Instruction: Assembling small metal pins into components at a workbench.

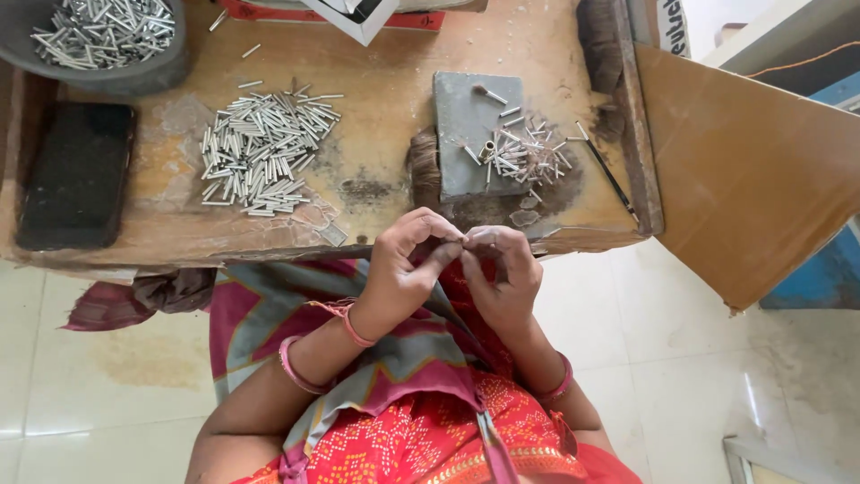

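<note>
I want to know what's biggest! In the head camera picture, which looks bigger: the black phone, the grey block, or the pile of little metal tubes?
1. Pile of little metal tubes, spread widest.
2. Black phone.
3. Grey block.
The phone and the block look close in size, so that order is unsure; all lie on the same wooden table.
</note>
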